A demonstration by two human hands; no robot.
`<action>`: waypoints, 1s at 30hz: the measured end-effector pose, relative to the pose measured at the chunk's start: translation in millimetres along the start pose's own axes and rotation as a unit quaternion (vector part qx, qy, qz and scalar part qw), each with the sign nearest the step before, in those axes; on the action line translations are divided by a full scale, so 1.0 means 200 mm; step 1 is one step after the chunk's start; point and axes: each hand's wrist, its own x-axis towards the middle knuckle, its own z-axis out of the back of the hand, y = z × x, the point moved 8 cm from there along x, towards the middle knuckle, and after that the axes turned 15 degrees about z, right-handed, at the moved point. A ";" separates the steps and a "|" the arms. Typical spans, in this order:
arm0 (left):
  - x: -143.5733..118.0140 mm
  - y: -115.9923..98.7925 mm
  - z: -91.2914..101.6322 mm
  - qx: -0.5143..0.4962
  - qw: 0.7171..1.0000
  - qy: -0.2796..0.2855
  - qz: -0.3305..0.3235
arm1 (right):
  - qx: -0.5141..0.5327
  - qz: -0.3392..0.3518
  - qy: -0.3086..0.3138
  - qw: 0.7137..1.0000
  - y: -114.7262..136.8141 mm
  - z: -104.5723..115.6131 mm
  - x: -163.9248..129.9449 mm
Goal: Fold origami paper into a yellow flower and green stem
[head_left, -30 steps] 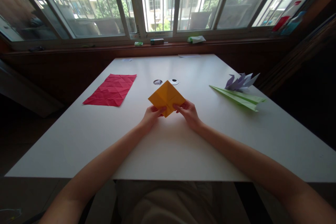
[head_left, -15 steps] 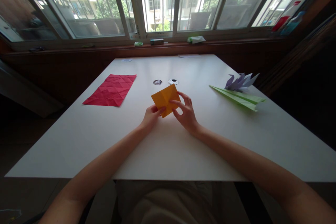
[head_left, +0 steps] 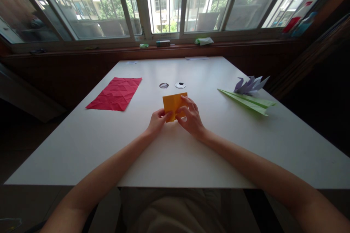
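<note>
a small orange paper [head_left: 171, 102], folded with creases, is held tilted up just above the near middle of the surface [head_left: 175, 164], its top edge nearly level. the left hand [head_left: 158, 120] has it pinched at the lower left, thumb on the near face and fingers behind. the right hand [head_left: 191, 116] touches its right side, fingers bent and spread, one up by the top right corner and the thumb near the bottom edge; whether these fingers grip the paper, one cannot tell.

just beyond the paper, two small round fittings [head_left: 180, 85] sit side by side in the white surface. to the left, well apart from the hands, a red sheet [head_left: 115, 94] lies spread out, covered in crossing creases. to the right lies a long, pointed light green folded paper [head_left: 246, 102], and just behind it a pale purple folded paper [head_left: 247, 86] with pointed tips.

a thin white sheet [head_left: 197, 58] lies at the far edge. past it, a dark box [head_left: 163, 43] and a green and white packet [head_left: 204, 41] rest on the sill [head_left: 240, 44], below a barred window [head_left: 166, 7].
</note>
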 end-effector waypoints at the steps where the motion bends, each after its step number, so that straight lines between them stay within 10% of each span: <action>1: 0.00 0.00 0.00 -0.001 1.000 0.000 0.001 | -0.003 0.002 0.000 1.000 0.00 0.00 0.00; 15: 0.00 -0.01 -0.03 0.051 0.998 0.038 -0.026 | 0.002 0.021 0.000 1.000 0.03 0.02 0.01; 23: 0.01 -0.01 0.02 0.092 0.993 -0.030 -0.060 | 0.009 0.060 -0.007 0.998 0.07 0.02 0.02; 30: -0.01 -0.03 -0.04 0.109 0.992 0.041 -0.041 | 0.007 0.058 -0.009 0.998 0.07 0.02 0.02</action>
